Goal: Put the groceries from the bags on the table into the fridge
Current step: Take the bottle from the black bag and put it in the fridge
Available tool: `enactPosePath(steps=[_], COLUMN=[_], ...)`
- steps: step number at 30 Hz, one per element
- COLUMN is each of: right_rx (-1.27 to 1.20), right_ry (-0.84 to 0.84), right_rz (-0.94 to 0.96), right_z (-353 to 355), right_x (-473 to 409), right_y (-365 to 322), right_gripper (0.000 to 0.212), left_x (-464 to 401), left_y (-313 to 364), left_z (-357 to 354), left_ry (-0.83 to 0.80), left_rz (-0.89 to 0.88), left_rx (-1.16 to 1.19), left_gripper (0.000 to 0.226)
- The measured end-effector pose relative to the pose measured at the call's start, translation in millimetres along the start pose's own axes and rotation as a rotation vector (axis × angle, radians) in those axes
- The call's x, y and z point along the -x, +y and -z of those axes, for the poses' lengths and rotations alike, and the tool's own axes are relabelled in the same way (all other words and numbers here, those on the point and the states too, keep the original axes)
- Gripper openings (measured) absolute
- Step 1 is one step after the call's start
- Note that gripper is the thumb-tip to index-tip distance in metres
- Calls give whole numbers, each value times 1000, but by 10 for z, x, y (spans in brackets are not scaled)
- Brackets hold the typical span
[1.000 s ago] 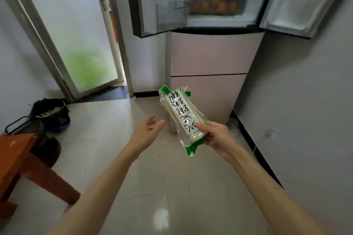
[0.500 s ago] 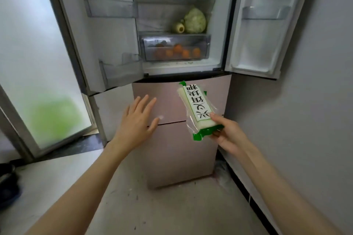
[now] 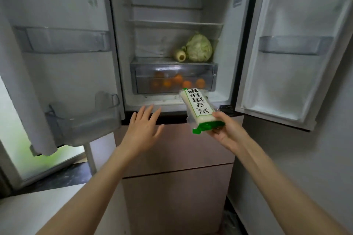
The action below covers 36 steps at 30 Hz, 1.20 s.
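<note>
Head view: an open fridge is faced, with both upper doors swung wide. A flat, clear-wrapped white packet, green at both ends and printed with black characters, is held in front of the fridge's lower edge, just below and to the right of the crisper drawer. It is tilted, with its far end pointing up toward the drawer and its near green end pinched in the right hand. That grip is closed on the packet: the thumb is laid on top near the label, and the fingers are curled beneath the green end.

The left hand is held out beside it, palm down, fingers straight and spread; nothing is held, and nothing appears to be touched. It is seen against the dark strip between the upper compartment and the pinkish lower drawer fronts.

Inside, a cabbage is set on the shelf above the crisper drawer, with a pale cut vegetable just beside it on the left. Several oranges are seen through the drawer's clear front. Clear bins are mounted on the left door, and another bin on the right door.
</note>
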State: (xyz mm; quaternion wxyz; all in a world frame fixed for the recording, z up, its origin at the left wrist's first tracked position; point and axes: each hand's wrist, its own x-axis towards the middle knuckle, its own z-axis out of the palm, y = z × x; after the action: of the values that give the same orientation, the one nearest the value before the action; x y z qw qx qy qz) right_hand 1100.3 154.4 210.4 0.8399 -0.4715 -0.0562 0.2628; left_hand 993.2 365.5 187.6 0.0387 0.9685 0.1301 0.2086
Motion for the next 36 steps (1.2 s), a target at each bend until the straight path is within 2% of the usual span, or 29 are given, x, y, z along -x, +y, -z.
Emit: enactPosePath(steps=[7, 13, 16, 18, 21, 26, 36], right_rx=[-8, -31, -38, -13, -14, 56, 229], right_ry=[-144, -284, -328, -325, -301, -265, -108], right_rz=[24, -60, -70, -63, -101, -105, -38], right_z=[-179, -524, -730, -881, -1106, -1500, -2079], right_x=[-1226, -2211, -2630, -2858, -3196, -3716, -4466], right_y=[-433, -835, -961, -993, -1016, -1056, -1031], right_gripper=[9, 13, 8, 7, 27, 38, 44], left_x=[-1028, -1928, -2308, -2498, -2756, -3233, -3874], left_y=[-98, -225, -279, -326, -446, -776, -1303], left_z=[-289, -400, -445, -489, -573, -622, -734], left_ry=[3, 11, 29, 33, 61, 95, 96], left_rz=[90, 220, 241, 254, 281, 301, 216], left_rx=[-34, -21, -35, -63, -66, -95, -174], left_gripper=[58, 58, 57, 55, 53, 54, 50])
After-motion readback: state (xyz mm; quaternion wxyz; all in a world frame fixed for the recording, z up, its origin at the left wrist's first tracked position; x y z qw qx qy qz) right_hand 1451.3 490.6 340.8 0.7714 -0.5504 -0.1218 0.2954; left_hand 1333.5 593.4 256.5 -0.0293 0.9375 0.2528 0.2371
